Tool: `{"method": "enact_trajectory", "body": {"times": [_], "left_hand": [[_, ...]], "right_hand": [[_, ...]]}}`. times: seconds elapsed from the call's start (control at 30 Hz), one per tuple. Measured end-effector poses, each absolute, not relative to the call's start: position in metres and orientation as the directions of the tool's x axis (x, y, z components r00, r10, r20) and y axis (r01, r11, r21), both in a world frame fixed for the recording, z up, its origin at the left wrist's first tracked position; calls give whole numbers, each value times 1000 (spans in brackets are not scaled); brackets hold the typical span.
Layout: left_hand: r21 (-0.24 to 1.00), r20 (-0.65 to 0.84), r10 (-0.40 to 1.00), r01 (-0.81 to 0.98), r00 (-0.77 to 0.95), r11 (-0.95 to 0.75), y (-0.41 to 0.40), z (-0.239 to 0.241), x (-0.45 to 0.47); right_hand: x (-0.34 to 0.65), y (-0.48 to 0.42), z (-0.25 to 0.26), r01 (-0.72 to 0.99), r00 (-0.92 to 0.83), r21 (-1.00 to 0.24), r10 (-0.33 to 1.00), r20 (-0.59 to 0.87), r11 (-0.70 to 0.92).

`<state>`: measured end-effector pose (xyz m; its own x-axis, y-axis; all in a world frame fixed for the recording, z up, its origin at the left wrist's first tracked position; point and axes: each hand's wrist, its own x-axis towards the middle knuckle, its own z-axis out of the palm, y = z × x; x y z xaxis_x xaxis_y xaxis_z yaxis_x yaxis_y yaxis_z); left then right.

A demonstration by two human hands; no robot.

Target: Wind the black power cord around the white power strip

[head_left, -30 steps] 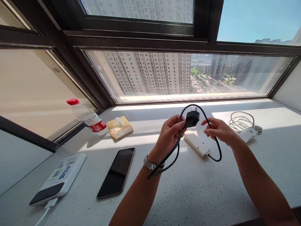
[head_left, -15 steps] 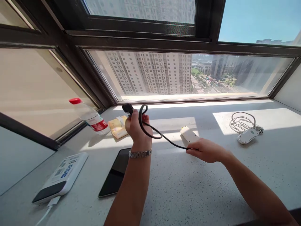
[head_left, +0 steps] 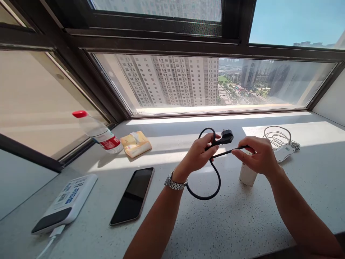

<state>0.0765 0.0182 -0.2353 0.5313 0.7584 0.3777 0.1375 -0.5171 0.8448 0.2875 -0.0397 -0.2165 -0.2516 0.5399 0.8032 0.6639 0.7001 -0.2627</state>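
Head view: both hands, left hand [head_left: 198, 155] and right hand [head_left: 257, 156], hold black cord [head_left: 207, 196]

Both our forearms are bare right down from the lower edge of the view, with no sleeve showing on either. Our left hand [head_left: 198, 156] carries a silver metal watch [head_left: 175, 184] at the wrist, its band made of small shiny links that catch the sunlight. Our right hand [head_left: 258, 156] has nothing on its wrist, and we see no rings or gloves on either hand.
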Motion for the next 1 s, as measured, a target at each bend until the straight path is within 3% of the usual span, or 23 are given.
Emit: {"method": "enact_trajectory", "body": {"times": [0.3,0.5,0.63,0.77,0.9,1.0], "left_hand": [[826,357,534,7,767,-563,5,-240,94],[879,431,536,-205,726,-430,-7,-238,97],[835,534,678,-438,505,-332,-6,-237,94],[715,559,809,-598,178,-362,-3,-229,97],[651,536,837,-576,-111,-494,7,-224,96],[629,550,787,-481,-281,-611,14,-225,93]], "right_hand": [[305,-30,-216,599,-215,-251,455,864,760],[304,-17,-228,397,-249,-456,572,782,796],[292,-7,-244,222,-280,-624,662,695,749],[280,5,-269,145,-371,-833,810,454,533],[259,7,-294,88,-586,-959,793,168,268],[242,0,-303,96,-655,-979,752,72,178]]}}
